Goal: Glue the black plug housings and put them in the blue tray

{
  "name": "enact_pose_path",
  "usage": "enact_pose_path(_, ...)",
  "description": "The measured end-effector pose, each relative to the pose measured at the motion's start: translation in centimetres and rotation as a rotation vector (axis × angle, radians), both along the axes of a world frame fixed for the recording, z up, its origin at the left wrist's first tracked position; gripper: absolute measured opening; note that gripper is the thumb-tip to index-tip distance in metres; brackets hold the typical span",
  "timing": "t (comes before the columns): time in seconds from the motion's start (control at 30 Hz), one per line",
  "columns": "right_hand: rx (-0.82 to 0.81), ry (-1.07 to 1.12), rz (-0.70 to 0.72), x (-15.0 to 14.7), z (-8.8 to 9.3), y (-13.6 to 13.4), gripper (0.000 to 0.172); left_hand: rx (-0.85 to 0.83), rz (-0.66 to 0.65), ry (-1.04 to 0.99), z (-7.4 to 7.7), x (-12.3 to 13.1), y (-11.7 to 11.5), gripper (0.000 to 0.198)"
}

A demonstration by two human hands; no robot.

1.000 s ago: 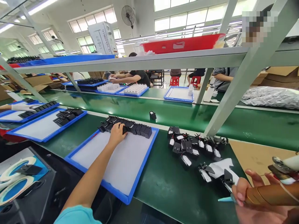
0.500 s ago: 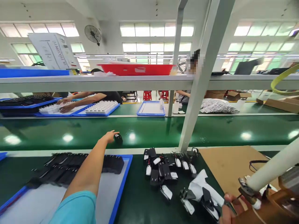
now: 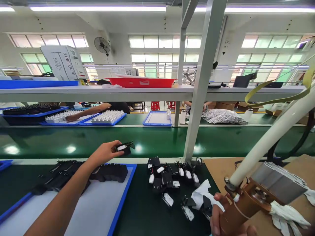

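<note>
My left hand [image 3: 106, 152] is closed on a small black plastic case [image 3: 124, 148] with a white patch, held above the green conveyor belt. Below that arm lies a blue-rimmed tray [image 3: 126, 193] with rows of black cases [image 3: 110, 172]. At the lower right, my right hand [image 3: 216, 213] is wrapped round a brown cylindrical tool [image 3: 237, 208], with part of the hand hidden behind it. Beside that hand are a crumpled white sheet [image 3: 200, 193] and a pile of black cases [image 3: 167, 178], several with white parts and thin wires.
A grey metal post [image 3: 200, 85] rises behind the pile. A thick white tube [image 3: 268, 141] slants down to the tool. White gloves [image 3: 287, 214] lie on brown cardboard at the right. Across the green belt [image 3: 157, 141], a co-worker's arm [image 3: 91, 111] reaches over trays of white parts.
My left hand has lifted the black case off the belt and drawn it slightly closer. The view has tilted up and turned right, showing more of the brown tool.
</note>
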State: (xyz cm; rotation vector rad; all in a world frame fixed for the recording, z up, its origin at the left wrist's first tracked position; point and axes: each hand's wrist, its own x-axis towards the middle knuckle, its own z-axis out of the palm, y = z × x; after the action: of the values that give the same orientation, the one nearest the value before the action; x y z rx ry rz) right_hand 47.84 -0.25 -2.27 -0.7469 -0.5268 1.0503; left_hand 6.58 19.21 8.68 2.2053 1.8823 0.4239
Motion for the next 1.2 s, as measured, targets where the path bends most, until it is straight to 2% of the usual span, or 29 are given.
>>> enact_pose_path(0.07,0.038,0.008,-0.046,-0.7,0.8,-0.2,0.06,0.012,-0.091,-0.098,0.4,2.6,-6.1,0.037)
enact_pose_path(0.13,0.09,-0.022,-0.055,-1.4,1.6,-0.5,0.058,0.062,-0.132,-0.164,-0.5,5.5,-12.1,0.034)
enact_pose_path(0.23,0.196,-0.095,-0.001,-2.0,2.5,-1.2,0.053,0.009,-0.172,-0.25,-4.3,9.6,-18.9,0.029)
enact_pose_path(0.3,0.247,-0.116,0.042,-2.0,3.0,-1.5,0.05,-0.067,-0.148,-0.312,-7.4,11.7,-21.6,0.024)
enact_pose_path(0.37,0.27,-0.116,0.06,-1.9,3.2,-1.7,0.049,-0.119,-0.082,-0.368,-10.3,13.3,-23.1,0.02)
enact_pose_path(0.43,0.278,-0.12,0.08,-1.8,3.4,-1.9,0.047,-0.129,-0.021,-0.422,-12.5,14.4,-23.9,0.016)
enact_pose_path(0.53,0.283,-0.122,0.088,-1.9,3.5,-2.0,0.046,-0.15,-0.027,-0.527,-14.0,15.2,-24.3,0.018)
enact_pose_path(0.63,0.286,-0.118,0.079,-2.1,3.6,-2.0,0.045,-0.222,-0.181,-0.631,-13.9,15.3,-23.8,0.044)
enact_pose_path(0.7,0.29,-0.112,0.083,-2.3,3.6,-1.9,0.045,-0.258,-0.334,-0.654,-13.4,15.4,-23.0,0.067)
enact_pose_path(0.77,0.294,-0.106,0.087,-2.5,3.7,-1.7,0.045,-0.29,-0.481,-0.643,-12.9,15.7,-22.0,0.079)
enact_pose_path(0.87,0.297,-0.104,0.089,-2.6,3.9,-1.5,0.045,-0.354,-0.634,-0.635,-12.5,16.2,-20.4,0.077)
enact_pose_path(0.97,0.292,-0.108,0.086,-2.9,4.0,-1.3,0.045,-0.431,-0.707,-0.66,-12.6,16.6,-19.6,0.067)
enact_pose_path(1.07,0.288,-0.104,0.083,-3.2,4.1,-1.3,0.045,-0.445,-0.692,-0.699,-12.9,16.7,-19.7,0.062)
enact_pose_path(1.2,0.278,-0.098,0.077,-3.4,4.3,-1.4,0.045,-0.325,-0.6,-0.695,-13.1,16.9,-20.3,0.053)
